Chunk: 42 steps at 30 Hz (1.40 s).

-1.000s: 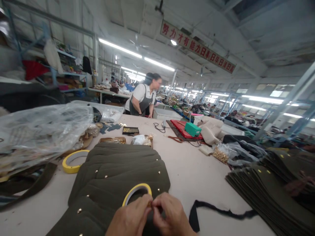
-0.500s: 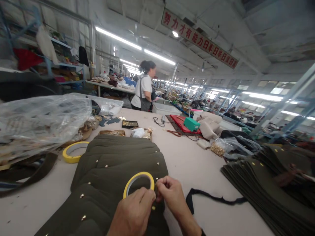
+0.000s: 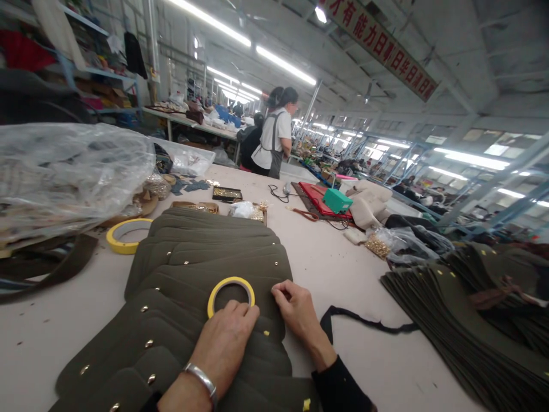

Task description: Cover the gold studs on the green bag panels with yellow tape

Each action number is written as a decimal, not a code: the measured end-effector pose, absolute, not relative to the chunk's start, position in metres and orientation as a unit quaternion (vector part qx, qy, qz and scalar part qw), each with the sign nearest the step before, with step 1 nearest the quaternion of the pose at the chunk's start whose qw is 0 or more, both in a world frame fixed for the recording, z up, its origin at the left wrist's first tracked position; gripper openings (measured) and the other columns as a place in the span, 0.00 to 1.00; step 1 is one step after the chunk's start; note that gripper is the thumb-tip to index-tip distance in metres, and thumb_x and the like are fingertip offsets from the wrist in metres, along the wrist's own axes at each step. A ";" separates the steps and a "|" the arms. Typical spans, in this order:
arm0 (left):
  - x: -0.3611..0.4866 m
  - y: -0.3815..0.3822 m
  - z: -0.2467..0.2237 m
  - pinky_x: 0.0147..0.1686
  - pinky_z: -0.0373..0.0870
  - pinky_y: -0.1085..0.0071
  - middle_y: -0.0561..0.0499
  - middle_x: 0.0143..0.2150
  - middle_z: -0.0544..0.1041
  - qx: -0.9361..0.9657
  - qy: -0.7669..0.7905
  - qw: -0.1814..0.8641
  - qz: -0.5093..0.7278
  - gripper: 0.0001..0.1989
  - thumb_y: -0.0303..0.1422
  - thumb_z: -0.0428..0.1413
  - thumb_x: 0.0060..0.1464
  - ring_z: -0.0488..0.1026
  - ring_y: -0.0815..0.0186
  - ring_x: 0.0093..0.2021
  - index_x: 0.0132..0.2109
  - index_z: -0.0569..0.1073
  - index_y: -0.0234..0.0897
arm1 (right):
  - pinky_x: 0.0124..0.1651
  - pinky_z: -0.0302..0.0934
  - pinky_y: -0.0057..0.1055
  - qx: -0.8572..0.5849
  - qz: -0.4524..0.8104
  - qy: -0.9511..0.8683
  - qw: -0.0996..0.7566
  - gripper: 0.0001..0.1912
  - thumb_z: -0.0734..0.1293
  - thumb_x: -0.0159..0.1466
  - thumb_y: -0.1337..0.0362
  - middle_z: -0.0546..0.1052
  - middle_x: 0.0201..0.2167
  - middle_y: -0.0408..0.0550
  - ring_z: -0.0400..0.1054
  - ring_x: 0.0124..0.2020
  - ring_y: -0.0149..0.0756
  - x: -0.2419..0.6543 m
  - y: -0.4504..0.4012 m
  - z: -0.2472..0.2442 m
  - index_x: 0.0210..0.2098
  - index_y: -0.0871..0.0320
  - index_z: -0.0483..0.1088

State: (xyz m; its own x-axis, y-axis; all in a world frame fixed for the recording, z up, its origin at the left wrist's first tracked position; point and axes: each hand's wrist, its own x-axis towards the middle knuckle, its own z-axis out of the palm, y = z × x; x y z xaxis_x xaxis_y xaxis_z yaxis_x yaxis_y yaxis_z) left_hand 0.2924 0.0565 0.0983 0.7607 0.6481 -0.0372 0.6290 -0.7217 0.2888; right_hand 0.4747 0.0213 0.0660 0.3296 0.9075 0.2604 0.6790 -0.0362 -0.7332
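Observation:
My left hand (image 3: 226, 343), with a silver bangle at the wrist, is closed on the near edge of a yellow tape roll (image 3: 212, 293). Under it lie overlapping dark olive fabric pieces (image 3: 223, 240) with gold studs and small yellow tape bits (image 3: 266, 333). My right hand (image 3: 295, 306) is over the right edge of these pieces, thumb and forefinger pinched together; whatever is between the fingertips is too small to make out. A second yellow tape roll (image 3: 124, 245) lies flat left of the fabric.
Clear plastic bags (image 3: 72, 171) fill the left side. Behind the fabric are small boxes of gold parts (image 3: 227, 194). A green box (image 3: 337, 200) rests on a red item. More olive pieces (image 3: 433, 309) and a black strip (image 3: 369, 321) are at right. A person (image 3: 274, 137) stands beyond the table.
My hands have moved apart, the left one moving left with the tape roll. A yellow bit near them now shows clearly on the fabric. The view has shifted, and more people show behind.

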 end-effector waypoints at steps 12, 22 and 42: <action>0.291 0.057 0.097 0.40 0.69 0.66 0.48 0.42 0.76 0.920 0.356 0.161 0.036 0.17 0.18 0.41 0.58 0.70 0.61 0.44 0.41 0.71 0.39 | 0.31 0.63 0.28 -0.750 0.102 -0.527 0.386 0.18 0.65 0.62 0.65 0.74 0.20 0.38 0.70 0.23 0.34 0.481 0.026 0.059 0.52 0.60 0.65; 0.292 0.062 0.094 0.41 0.68 0.64 0.47 0.42 0.74 0.928 0.347 0.126 0.054 0.18 0.17 0.41 0.57 0.68 0.58 0.44 0.41 0.71 0.39 | 0.44 0.64 0.34 -0.640 -0.039 -0.722 0.257 0.10 0.58 0.67 0.71 0.75 0.34 0.51 0.70 0.38 0.39 0.485 0.020 0.058 0.38 0.58 0.72; 0.282 0.074 0.089 0.45 0.74 0.72 0.51 0.47 0.79 0.904 0.235 0.152 0.324 0.15 0.34 0.42 0.67 0.77 0.66 0.45 0.54 0.68 0.42 | 0.33 0.62 0.26 -0.664 0.243 -0.593 0.384 0.08 0.65 0.61 0.66 0.79 0.29 0.45 0.71 0.30 0.32 0.481 0.008 0.104 0.36 0.59 0.77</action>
